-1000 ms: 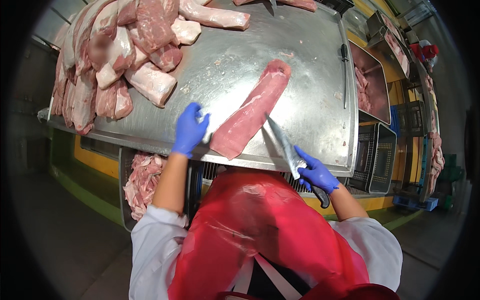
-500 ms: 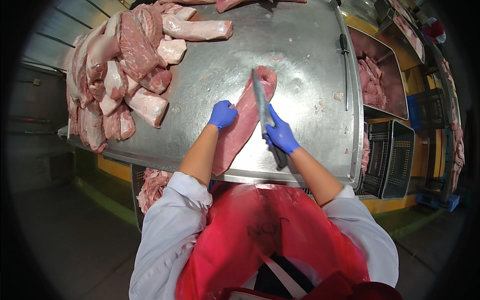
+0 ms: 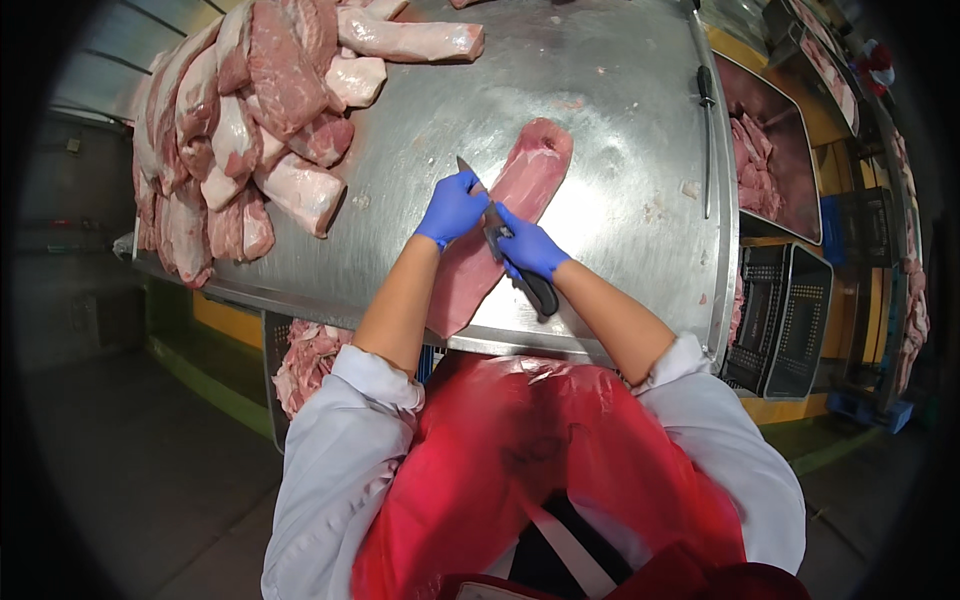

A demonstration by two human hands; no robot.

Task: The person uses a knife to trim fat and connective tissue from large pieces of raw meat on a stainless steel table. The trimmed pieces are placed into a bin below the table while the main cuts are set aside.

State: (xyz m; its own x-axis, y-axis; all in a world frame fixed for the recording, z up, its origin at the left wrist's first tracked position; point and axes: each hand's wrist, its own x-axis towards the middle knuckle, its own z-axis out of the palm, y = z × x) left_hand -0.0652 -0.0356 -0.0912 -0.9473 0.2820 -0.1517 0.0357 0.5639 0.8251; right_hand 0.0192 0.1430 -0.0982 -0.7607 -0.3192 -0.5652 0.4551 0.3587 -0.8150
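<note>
A long pink slab of meat (image 3: 467, 283) lies lengthwise on the metal table, its near end close to the front edge. My right hand (image 3: 532, 246), in a blue glove, is wrapped round the black handle of a knife (image 3: 540, 297). The blade slants across the left side of the slab, its tip showing beyond my left hand. My left hand (image 3: 454, 208), also gloved in blue, is closed at the slab's left edge, right against the blade. Its fingertips hide what they pinch. Part of the blade is covered by the hands.
A big heap of meat pieces (image 3: 270, 90) covers the table's left side. A sharpening steel (image 3: 706, 140) lies along the right edge. Beyond it are a bin of cut meat (image 3: 757, 165) and dark crates (image 3: 797, 320). Another crate of trimmings (image 3: 305, 365) stands below the front edge.
My right hand has drawn the knife from the slab's far end back toward me and left. My left hand has come up beside the blade. The view has shifted slightly.
</note>
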